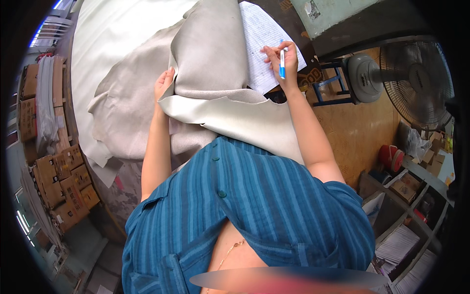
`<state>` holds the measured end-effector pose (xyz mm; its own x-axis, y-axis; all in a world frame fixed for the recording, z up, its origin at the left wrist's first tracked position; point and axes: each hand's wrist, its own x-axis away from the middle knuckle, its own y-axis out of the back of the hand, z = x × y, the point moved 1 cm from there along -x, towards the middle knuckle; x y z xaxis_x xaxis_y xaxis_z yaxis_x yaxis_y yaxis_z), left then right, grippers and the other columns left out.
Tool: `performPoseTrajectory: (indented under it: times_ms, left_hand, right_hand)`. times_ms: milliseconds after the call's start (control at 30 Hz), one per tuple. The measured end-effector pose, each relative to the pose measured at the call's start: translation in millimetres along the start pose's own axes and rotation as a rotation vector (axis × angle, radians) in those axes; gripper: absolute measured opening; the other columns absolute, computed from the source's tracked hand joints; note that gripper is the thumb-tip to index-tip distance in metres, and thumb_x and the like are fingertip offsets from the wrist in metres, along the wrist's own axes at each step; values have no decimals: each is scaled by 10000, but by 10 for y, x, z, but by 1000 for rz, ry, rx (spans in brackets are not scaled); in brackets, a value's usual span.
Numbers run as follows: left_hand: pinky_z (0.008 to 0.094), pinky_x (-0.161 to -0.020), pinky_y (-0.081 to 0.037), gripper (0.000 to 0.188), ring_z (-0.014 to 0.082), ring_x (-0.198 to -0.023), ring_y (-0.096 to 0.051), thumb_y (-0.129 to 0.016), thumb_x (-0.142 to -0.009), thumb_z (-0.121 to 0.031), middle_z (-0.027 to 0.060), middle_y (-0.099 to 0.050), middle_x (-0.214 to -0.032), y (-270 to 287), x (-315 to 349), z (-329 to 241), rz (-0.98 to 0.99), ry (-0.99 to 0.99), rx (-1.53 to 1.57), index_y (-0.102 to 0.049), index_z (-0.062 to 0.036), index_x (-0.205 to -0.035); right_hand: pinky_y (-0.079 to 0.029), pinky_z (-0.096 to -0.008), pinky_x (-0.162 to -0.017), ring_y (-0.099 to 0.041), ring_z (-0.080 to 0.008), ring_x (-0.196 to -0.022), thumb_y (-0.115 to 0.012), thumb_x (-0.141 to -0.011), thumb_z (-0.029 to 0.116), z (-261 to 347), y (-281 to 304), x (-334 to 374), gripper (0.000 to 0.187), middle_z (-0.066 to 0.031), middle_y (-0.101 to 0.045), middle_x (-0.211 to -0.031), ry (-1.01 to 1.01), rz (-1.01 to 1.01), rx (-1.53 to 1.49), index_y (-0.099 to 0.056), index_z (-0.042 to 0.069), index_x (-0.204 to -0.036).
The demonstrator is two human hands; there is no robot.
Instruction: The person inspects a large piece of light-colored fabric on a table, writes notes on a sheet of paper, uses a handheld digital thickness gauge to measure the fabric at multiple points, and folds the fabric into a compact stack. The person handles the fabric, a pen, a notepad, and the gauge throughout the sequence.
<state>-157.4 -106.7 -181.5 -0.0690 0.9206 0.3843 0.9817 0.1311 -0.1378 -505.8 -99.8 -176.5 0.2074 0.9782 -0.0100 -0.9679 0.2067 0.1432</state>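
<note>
A large grey-beige sheet of leather [210, 54] lies folded over in front of me, its pale smooth side showing along the turned-up edge. My left hand [164, 82] pinches that sheet at the left side of the fold. In my right hand [289, 62] is a blue and white pen [282, 66], held between the fingers above a written sheet of paper [267, 41]. The paper rests on a dark surface to the right of the leather, and the leather overlaps its left side. More leather, pale and whitish [117, 24], spreads out beneath at the left.
A grey standing fan [416, 78] and a blue stool [335, 85] are at the right. Cardboard boxes [66, 181] are stacked at the left. Toward the lower right are a shelf [411, 210] with papers and a red round container [391, 157].
</note>
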Motion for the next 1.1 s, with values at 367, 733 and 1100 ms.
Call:
performPoseTrajectory:
  times_ms: [367, 733, 1100]
  left_hand:
    - [211, -591, -437, 310, 36, -655, -529, -595, -1016, -349, -36, -637, -789, -7, 10, -22, 12, -3, -4, -664, -60, -925]
    - [214, -576, -440, 305, 39, -638, -528, -597, -1013, -351, -34, -636, -782, -15, 13, -20, 11, -13, -11, -666, -71, -912]
    - [211, -604, -459, 317, 45, -670, -555, -587, -1019, -347, -20, -658, -827, -12, 16, -26, 39, -5, -9, -666, -47, -953]
  right_hand:
    - [-366, -277, -481, -441, -75, -503, -731, -909, 291, -103, -18, 141, 410, -9, -527, -540, 108, -115, 146, -526, 51, -646]
    - [-349, -296, -471, -426, -84, -492, -720, -873, 198, -68, -24, 171, 361, -41, -501, -518, 197, -125, 263, -514, 21, -634]
    - [-347, -298, -487, -389, -86, -516, -701, -880, 187, -91, -12, 180, 360, -35, -463, -531, 177, -149, 274, -488, 25, -638]
